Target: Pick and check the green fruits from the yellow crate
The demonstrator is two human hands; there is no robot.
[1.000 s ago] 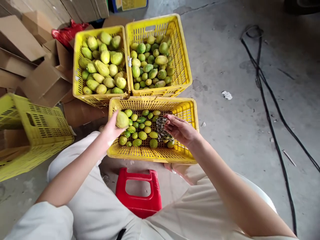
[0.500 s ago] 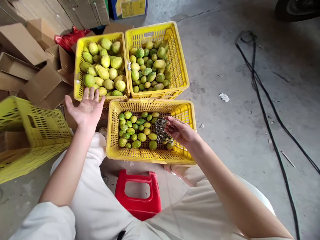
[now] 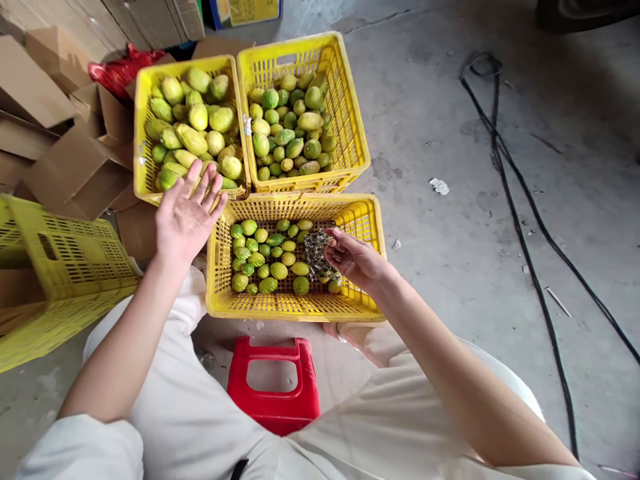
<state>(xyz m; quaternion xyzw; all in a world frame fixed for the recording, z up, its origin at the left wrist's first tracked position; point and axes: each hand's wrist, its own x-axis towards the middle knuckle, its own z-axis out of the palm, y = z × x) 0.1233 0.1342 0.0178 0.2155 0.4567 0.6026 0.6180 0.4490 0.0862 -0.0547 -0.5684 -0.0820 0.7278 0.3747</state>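
Note:
My left hand (image 3: 187,217) is raised palm up with its fingers spread, nothing in it, by the near edge of the upper-left yellow crate (image 3: 141,133). Over the right part of the nearest yellow crate (image 3: 295,310) hovers my right hand (image 3: 357,260), its fingers loosely bent and no fruit visible in it. Beside those fingers lies crumpled clear plastic wrap (image 3: 315,250). Small green-yellow lemons (image 3: 279,270) cover the left and middle of that crate's floor. A few lie around the wrap, partly hidden.
Large green-yellow fruits (image 3: 193,140) fill the upper-left crate; smaller ones lie in the upper-right crate (image 3: 354,113). A red stool (image 3: 275,410) stands between my legs. Cardboard boxes (image 3: 75,173) and another yellow crate (image 3: 75,260) are at left. Black cable (image 3: 525,200) crosses the floor at right.
My left hand has moved right and its palm has turned slightly, still spread. The right hand stays over the nearest crate. The whole view has shifted a little.

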